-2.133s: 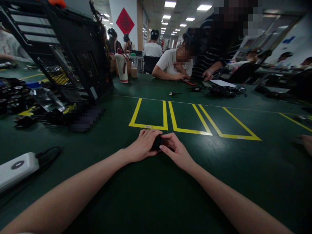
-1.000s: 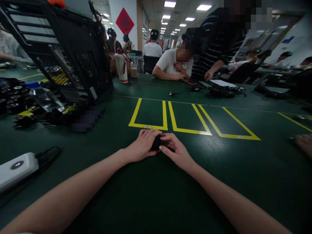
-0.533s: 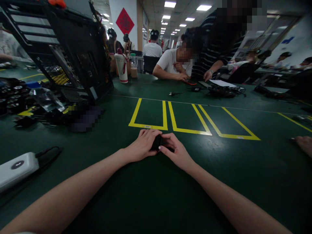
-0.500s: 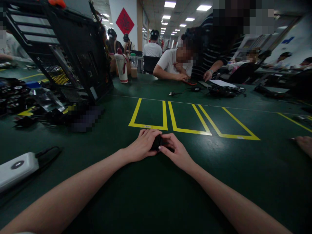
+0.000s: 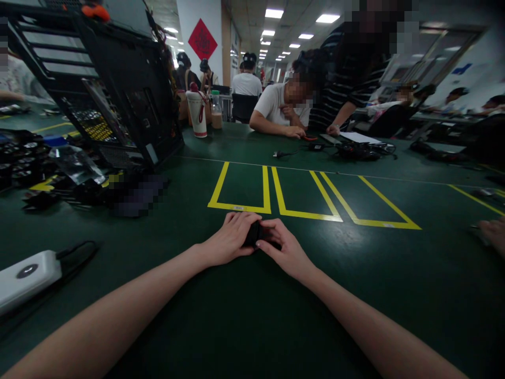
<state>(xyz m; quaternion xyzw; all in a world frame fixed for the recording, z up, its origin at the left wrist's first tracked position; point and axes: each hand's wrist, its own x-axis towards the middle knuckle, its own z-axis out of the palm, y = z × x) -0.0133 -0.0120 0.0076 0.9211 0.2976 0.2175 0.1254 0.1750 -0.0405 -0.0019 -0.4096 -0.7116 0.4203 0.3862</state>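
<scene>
A small black object (image 5: 253, 235) is held at or just above the bench (image 5: 244, 326), clasped by the left grip (image 5: 229, 239) and pinched at its edge by the right grip (image 5: 286, 247). It is judged light, stiff, best held by its sides. Much is covered by fingers. Yellow tape frames (image 5: 307, 215) are seen beyond; a white device (image 5: 23, 284) and black case (image 5: 132, 79) are placed leftward.

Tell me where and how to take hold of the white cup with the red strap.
Probably around the middle of the white cup, from the near side. It stands upright, with a tall, round body; the red strap hangs along its right, the black computer case is to its left and the green-capped bottle to its right.
</scene>
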